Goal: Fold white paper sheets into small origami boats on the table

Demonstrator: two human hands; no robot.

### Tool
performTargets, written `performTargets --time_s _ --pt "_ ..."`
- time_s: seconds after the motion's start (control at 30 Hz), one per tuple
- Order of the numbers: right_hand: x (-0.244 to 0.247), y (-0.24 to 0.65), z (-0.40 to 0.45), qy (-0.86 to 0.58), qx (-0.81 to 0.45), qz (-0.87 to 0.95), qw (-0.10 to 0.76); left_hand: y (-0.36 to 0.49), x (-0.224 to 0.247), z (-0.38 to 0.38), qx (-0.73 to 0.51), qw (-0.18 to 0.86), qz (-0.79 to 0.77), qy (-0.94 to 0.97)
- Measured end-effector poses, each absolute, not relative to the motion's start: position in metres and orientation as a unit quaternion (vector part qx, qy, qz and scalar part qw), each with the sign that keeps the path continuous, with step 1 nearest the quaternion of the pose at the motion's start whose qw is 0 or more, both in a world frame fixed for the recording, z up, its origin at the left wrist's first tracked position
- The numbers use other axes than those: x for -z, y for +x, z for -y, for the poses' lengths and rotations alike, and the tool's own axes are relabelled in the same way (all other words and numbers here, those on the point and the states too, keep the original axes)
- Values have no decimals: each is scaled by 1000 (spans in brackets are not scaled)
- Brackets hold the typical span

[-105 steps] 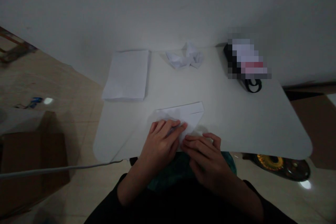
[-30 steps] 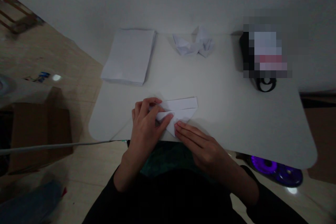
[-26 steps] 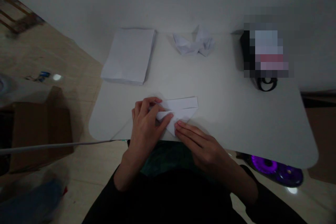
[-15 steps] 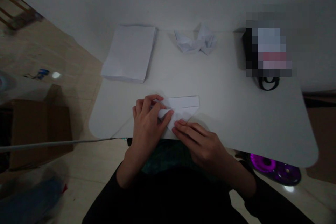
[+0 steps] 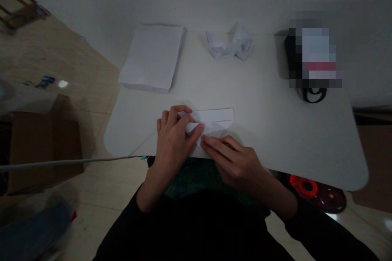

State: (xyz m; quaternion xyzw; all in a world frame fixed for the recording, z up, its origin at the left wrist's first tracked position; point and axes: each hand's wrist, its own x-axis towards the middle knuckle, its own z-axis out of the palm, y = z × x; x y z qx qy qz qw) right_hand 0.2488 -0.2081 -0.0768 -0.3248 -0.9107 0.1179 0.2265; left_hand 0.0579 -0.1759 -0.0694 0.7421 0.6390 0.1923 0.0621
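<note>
A partly folded white paper (image 5: 217, 124) lies near the front edge of the white table, with a straight strip along its far side. My left hand (image 5: 176, 134) is closed on its left part, thumb and fingers pinching a raised fold. At the paper's near corner, my right hand (image 5: 234, 157) has its fingers pressed together on the paper. The fingers cover parts of the paper's left side and lower tip.
A stack of white paper (image 5: 153, 57) lies at the back left of the table (image 5: 290, 138). Folded paper pieces (image 5: 229, 45) stand at the back middle. A black object with a loop (image 5: 315, 96), partly pixelated, is at the back right.
My right hand's fingertips have shifted slightly left along the paper's near corner. The left hand keeps its hold. The whole view has moved a little, and the light below the table turned from purple to red.
</note>
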Motion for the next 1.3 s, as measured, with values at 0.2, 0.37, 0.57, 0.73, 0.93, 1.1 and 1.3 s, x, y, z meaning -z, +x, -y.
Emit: performTargets --time_s 0.2,0.37,0.57,0.73,0.93,1.1,1.3 --pt "72 244 184 -292 -102 922 233 58 69 173 -189 75 -638 742" --pt "72 239 161 -237 -171 921 258 56 68 177 -233 63 -629 739" --pt "74 239 162 -229 -220 901 294 38 76 219 -314 -11 -456 833" --pt "75 238 162 -230 -222 897 305 30 98 241 -285 12 -375 882" --pt "77 237 162 -226 -221 894 318 33 105 243 -279 12 -411 868" --pt "78 237 163 -229 -214 899 307 39 91 243 -244 14 -435 867" --pt "80 236 163 -229 -214 898 309 41 86 246 -226 26 -407 884"
